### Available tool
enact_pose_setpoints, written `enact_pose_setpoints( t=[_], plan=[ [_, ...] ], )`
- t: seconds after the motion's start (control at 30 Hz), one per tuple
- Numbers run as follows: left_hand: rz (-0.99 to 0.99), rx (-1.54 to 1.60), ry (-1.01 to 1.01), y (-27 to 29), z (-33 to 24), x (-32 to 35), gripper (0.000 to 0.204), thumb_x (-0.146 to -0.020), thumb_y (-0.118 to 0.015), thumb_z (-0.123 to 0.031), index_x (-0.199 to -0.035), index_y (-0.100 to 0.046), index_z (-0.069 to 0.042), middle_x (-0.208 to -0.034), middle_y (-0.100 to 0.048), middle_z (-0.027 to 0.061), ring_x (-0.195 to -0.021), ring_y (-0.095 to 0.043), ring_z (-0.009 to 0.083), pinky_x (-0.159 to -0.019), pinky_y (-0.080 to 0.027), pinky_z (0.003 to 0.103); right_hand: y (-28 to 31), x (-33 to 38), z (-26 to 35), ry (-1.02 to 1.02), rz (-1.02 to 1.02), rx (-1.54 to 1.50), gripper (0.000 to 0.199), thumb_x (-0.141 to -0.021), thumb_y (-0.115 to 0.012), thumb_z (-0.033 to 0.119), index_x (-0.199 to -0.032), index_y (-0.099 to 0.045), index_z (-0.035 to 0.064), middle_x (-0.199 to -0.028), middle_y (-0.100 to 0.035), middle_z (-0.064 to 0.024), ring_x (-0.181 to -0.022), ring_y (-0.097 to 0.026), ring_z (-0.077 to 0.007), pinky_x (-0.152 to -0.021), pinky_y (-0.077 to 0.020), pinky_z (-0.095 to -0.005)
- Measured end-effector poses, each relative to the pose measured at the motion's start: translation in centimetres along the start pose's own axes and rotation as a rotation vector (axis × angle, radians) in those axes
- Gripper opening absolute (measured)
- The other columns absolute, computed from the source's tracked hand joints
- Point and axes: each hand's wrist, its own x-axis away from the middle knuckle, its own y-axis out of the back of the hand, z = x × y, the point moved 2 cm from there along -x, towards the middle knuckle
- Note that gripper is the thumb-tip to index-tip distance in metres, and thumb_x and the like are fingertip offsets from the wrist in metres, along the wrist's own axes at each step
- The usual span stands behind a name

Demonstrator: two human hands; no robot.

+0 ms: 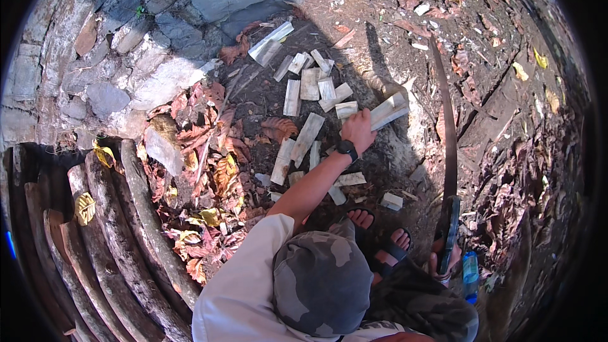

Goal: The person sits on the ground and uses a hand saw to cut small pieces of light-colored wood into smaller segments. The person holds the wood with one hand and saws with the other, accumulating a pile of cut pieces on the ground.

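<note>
My left hand (pixel 358 130), with a dark watch on the wrist, reaches forward and closes round the near end of a split piece of firewood (pixel 389 111). Further right, my right hand (pixel 445 259) grips the dark handle of a machete (pixel 450 152). Its long narrow blade points away from me, toward the top of the view. Several short split wood pieces (pixel 310 83) lie scattered on the dirt beyond and beside my left hand. A longer pale piece (pixel 308 138) lies left of my wrist.
Several round logs (pixel 120 240) lie side by side at the lower left. A rough stone wall (pixel 152 44) fills the upper left. Dry leaves (pixel 225 174) cover ground by the logs. My sandalled feet (pixel 394 247) are near the wood; a blue bottle (pixel 470 277) stands by my right hand.
</note>
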Motion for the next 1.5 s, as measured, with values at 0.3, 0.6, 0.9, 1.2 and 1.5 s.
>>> enact_pose_setpoints(
  t=[0.3,0.6,0.9,1.2,1.5],
  plan=[
    [0.012,-0.048,0.028,-0.3,-0.1,-0.4,0.046,-0.072,-0.081,-0.025,-0.1,-0.051,-0.005,-0.101,-0.065,0.0157,-0.096,-0.064,0.035,-0.077,-0.055,0.045,-5.2,-5.8,2.9,-0.03,0.288,-0.163,0.033,-0.071,-0.075,0.036,-0.073,-0.058,0.008,-0.06,-0.057,-0.0057,-0.052,-0.056,-0.0261,-0.053,-0.0435,-0.0342],
    [-0.003,0.004,0.019,-0.6,0.4,-1.0,0.042,-0.071,-0.079,-0.023,-0.099,-0.054,-0.005,-0.094,-0.067,0.0155,-0.091,-0.065,0.0368,-0.075,-0.056,0.046,-6.3,-9.1,2.7,-0.006,0.43,-0.123,0.015,-0.071,-0.075,0.014,-0.077,-0.063,0.0093,-0.065,-0.065,-0.0057,-0.057,-0.068,-0.0241,-0.052,-0.0511,-0.0322],
    [0.001,-0.03,0.019,-1.2,0.8,-0.8,0.039,-0.068,-0.078,-0.02,-0.095,-0.055,-0.006,-0.085,-0.067,0.014,-0.089,-0.065,0.0363,-0.073,-0.055,0.048,-4.9,-10.3,3.7,-0.002,0.484,-0.13,0.017,-0.068,-0.073,0.007,-0.081,-0.063,0.0045,-0.073,-0.069,-0.01,-0.066,-0.071,-0.028,-0.059,-0.055,-0.0336],
    [0.028,0.061,-0.142,0.1,0.6,-1.4,0.049,-0.07,-0.083,-0.031,-0.099,-0.056,-0.003,-0.094,-0.062,0.015,-0.092,-0.06,0.0372,-0.083,-0.044,0.047,-5.0,-10.4,3.9,-0.08,0.498,-0.185,0.026,-0.066,-0.073,0.008,-0.09,-0.066,0.001,-0.078,-0.07,-0.0137,-0.07,-0.072,-0.0286,-0.064,-0.0573,-0.0343],
    [0.023,0.031,-0.184,0.2,1.6,-2.1,0.047,-0.079,-0.078,-0.035,-0.098,-0.053,0.0,-0.09,-0.061,0.0165,-0.089,-0.06,0.0356,-0.076,-0.047,0.046,-5.2,-9.6,3.5,-0.062,0.485,-0.101,0.019,-0.065,-0.072,0.008,-0.082,-0.066,0.0033,-0.074,-0.07,-0.0121,-0.067,-0.072,-0.0271,-0.062,-0.0565,-0.0329]
  ],
)
